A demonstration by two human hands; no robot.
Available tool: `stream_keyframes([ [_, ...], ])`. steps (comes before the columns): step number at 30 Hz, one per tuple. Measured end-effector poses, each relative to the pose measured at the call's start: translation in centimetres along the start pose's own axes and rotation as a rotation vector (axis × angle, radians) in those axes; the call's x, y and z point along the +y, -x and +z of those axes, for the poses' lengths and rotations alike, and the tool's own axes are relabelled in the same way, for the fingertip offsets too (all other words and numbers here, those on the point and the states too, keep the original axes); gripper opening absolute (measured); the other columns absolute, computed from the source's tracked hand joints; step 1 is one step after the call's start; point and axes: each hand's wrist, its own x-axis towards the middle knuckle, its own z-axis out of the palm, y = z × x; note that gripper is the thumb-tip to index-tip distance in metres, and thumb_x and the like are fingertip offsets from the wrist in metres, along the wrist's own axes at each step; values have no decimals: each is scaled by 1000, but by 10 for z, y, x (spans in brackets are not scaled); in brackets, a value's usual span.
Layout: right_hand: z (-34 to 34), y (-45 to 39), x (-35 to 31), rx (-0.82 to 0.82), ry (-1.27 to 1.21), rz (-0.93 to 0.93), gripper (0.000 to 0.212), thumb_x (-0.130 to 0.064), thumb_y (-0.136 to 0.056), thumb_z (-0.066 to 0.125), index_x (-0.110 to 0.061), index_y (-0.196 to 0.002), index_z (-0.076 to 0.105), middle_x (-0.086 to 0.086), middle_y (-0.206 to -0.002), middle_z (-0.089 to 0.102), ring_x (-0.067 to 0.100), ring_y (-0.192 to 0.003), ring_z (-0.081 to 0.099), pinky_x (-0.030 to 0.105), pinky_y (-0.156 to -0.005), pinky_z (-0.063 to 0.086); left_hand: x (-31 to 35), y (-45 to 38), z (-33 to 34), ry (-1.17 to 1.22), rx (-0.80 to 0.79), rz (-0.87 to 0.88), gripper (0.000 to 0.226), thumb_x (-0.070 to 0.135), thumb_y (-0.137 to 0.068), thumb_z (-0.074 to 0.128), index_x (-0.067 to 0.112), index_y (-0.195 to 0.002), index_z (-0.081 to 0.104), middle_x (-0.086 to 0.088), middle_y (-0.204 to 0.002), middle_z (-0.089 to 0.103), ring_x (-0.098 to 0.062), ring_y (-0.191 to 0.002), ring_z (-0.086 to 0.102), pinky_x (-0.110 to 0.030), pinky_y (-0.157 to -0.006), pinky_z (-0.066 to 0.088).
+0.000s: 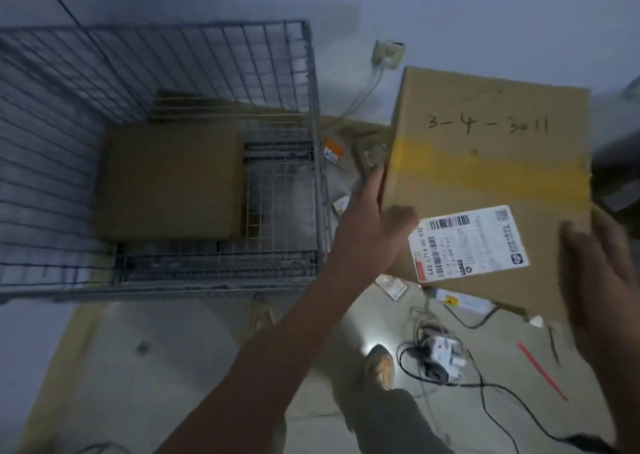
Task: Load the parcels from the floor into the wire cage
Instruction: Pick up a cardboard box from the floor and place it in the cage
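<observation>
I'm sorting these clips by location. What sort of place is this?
Probably a parcel sorting or storage room: a wire cage holding a cardboard box, a labelled parcel held between both hands, and a bare floor strewn with cables.

So the wire cage [304, 134] sits on the left with one box [169, 179] lying flat in its far-left corner, the big parcel [485, 162] is up off the floor to the cage's right between both hands, and a power strip [441, 353] lies on the floor below it.
</observation>
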Motion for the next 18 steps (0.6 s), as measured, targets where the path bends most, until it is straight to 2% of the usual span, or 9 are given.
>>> stream_keyframes([
  [2,44,18,-21,-47,-17,-26,36,-42,-101,52,-55,-134,53,-4,-138,62,36,-123,60,81,-84,46,-4,10,-49,-2,50,7,60,42,-87,65,53,-141,40,8,-114,67,-12,-95,72,-43,-78,62],
  [5,119,41,-40,-74,45,-48,35,-46,-98,56,-57,-132,53,3,-138,60,34,-121,61,62,-93,52,-19,16,-127,35,110,-21,48,42,-89,66,54,-130,45,14,-112,67,-4,-94,70,-35,-78,63],
  [7,173,52,-50,-100,96,-57,39,-52,-96,59,-57,-134,52,4,-138,59,35,-120,61,61,-95,52,-34,12,-180,80,136,-61,49,39,-91,69,60,-126,42,20,-111,66,7,-93,67,-24,-77,61],
  [8,201,57,-56,-116,138,-55,37,-52,-96,58,-58,-132,52,3,-137,60,33,-119,62,62,-96,51,-41,8,-206,108,152,-71,53,38,-91,69,56,-132,42,21,-112,66,7,-95,67,-25,-78,61],
  [10,258,71,-65,-139,212,-93,31,-48,-101,53,-58,-131,51,1,-134,60,27,-117,61,56,-98,50,-62,1,-257,172,180,-105,61,35,-94,69,49,-145,38,21,-121,64,0,-103,68,-32,-86,63],
  [13,333,89,-73,-150,331,-191,39,-44,-105,48,-49,-143,45,2,-137,58,25,-117,58,47,-97,48,-94,-10,-321,210,158,-251,70,33,-99,66,43,-155,26,12,-139,58,-9,-117,64,-35,-99,56],
  [15,375,88,-67,-167,433,-235,44,-42,-106,46,-41,-150,41,3,-140,54,23,-119,55,43,-95,46,-115,-17,-354,209,137,-368,73,33,-99,64,40,-158,21,5,-144,56,-15,-119,62,-35,-97,52],
  [18,426,70,-43,-179,621,-241,49,-44,-106,41,-35,-154,34,8,-143,43,29,-122,51,48,-98,46,-142,-35,-380,180,142,-446,71,30,-100,64,32,-158,23,3,-142,58,-8,-103,60,-27,-88,52],
])
